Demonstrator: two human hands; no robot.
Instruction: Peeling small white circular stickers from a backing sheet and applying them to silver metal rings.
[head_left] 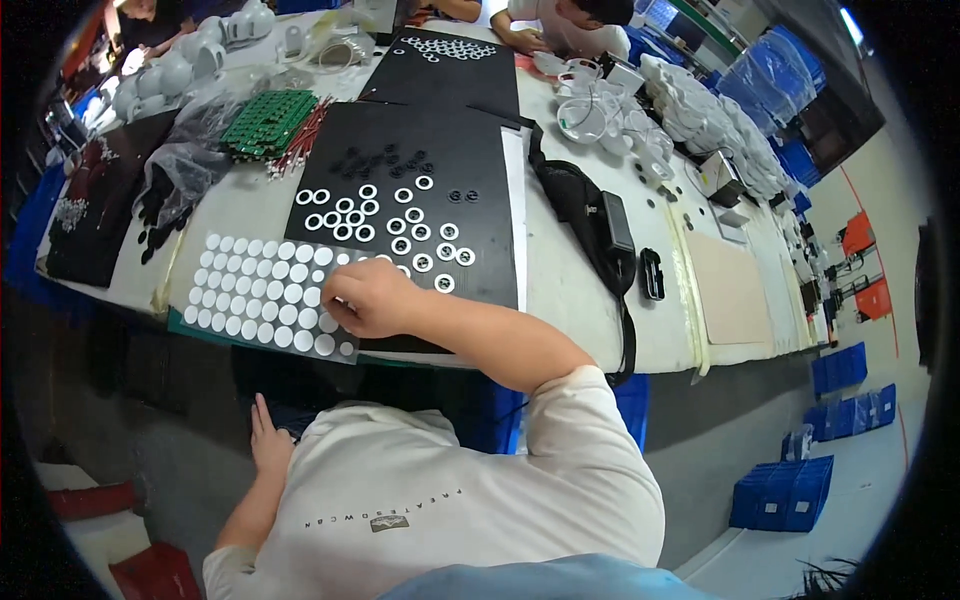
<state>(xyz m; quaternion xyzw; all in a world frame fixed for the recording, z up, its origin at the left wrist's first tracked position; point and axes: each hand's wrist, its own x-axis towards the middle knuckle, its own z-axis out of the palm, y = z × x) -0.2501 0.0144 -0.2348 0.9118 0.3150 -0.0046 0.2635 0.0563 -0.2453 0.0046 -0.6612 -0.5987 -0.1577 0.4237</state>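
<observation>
Light, presumably pliable stickers [275,290] by the worktop's [655,335] near edge should be gripped by rims; right hand [368,297] curled, grasp indiscernible; left hand [269,443] released.

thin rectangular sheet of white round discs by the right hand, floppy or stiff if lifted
The thin rectangular sheet of white round discs would probably flop, lying flat with little visible thickness. It is likely light, as no bulk shows on it.
</observation>
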